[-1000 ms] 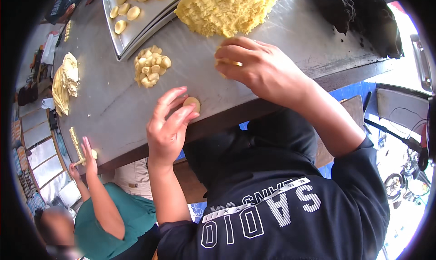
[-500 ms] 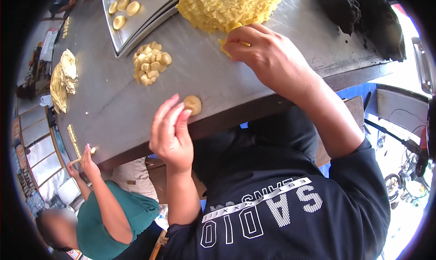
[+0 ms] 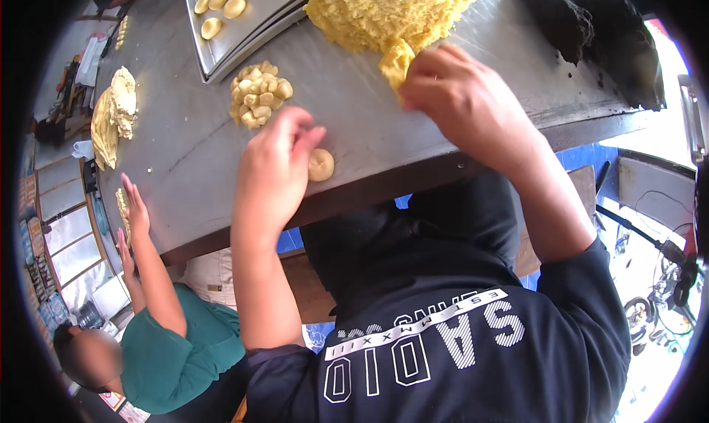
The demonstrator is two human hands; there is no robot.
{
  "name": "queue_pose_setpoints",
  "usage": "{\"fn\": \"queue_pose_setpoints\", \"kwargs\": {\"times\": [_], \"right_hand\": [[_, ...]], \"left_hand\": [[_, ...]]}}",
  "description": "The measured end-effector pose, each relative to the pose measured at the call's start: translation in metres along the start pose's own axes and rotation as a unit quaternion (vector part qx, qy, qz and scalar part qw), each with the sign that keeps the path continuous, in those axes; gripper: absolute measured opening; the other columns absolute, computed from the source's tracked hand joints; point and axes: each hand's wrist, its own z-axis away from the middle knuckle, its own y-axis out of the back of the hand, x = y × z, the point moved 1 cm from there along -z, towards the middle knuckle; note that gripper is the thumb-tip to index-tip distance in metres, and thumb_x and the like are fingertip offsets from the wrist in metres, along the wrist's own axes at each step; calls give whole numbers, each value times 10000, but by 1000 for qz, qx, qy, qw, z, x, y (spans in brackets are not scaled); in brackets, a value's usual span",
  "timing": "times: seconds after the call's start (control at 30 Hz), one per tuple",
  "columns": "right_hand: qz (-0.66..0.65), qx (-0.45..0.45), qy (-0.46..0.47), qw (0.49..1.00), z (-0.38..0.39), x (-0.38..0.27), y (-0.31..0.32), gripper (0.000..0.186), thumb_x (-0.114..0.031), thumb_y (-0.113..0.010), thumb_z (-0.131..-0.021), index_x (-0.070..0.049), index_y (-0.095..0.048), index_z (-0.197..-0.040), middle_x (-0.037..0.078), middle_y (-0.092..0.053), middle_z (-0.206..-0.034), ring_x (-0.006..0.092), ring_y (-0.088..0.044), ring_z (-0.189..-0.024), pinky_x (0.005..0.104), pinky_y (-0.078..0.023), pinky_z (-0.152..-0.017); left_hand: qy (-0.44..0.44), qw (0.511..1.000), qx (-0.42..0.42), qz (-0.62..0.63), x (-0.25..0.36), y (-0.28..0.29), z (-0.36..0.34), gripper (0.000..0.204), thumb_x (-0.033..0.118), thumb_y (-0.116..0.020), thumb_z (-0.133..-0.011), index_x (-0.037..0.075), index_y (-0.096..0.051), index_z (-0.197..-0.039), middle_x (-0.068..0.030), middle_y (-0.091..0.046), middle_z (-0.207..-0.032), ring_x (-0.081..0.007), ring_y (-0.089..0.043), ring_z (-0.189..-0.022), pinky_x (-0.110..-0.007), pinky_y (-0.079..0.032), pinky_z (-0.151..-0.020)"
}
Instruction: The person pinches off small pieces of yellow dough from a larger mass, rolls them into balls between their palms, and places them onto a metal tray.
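Observation:
My right hand [image 3: 450, 91] is closed on a piece of yellow dough [image 3: 395, 57] at the lower edge of a big yellow dough mound [image 3: 384, 9]. My left hand [image 3: 284, 153], blurred, is raised over the table with fingers bent, just left of a flattened pale dough disc [image 3: 322, 167]; whether it holds anything is unclear. Beyond that hand lies a pile of small pale dough pieces [image 3: 258, 92]. A metal tray [image 3: 229, 35] with several small round dough pieces stands at the top.
Black lumps [image 3: 613, 54] sit on the steel table [image 3: 354, 120] at right; pale dough [image 3: 114, 117] and thin dough strips lie left. At lower left a co-worker in teal [image 3: 181, 364] has both hands at the table's edge. A wooden bench [image 3: 314, 294] is below.
My left hand has risen from the disc toward the pile, leaving the disc on the table. My right hand has shifted right, and more yellow dough shows at its fingers, beside the mound.

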Motion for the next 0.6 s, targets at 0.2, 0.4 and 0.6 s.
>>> {"fn": "queue_pose_setpoints", "kwargs": {"times": [0.2,0.4,0.6], "right_hand": [[42,19,-21,999,9,2,-3,70,-125,-826,-931,-87,-791,-980,43,-732,-1081,286,-715,-1102,423,-615,-926],[53,-10,-49,997,5,-2,-1,145,-168,-869,-928,-85,-780,-1005,63,-724,-1114,308,-708,-1121,440,-613,-932],[-6,37,-108,993,21,-7,9,260,-183,-916,-907,-72,-754,-1078,79,-742,-1120,352,-722,-1055,472,-610,-936]], "left_hand": [[-77,976,17,-202,17,-13,-21,97,146,-700,-1067,61,-692,-1022,-153,-802,-1063,-417,-779,-1028,-544,-615,-880],[-109,960,123,-225,3,-31,1,139,143,-708,-1113,47,-675,-1018,-122,-770,-1039,-380,-774,-956,-496,-613,-814],[-72,969,16,236,-39,0,31,301,63,-897,-1012,23,-692,-1228,-121,-809,-1269,-176,-789,-993,-306,-628,-899]]}}
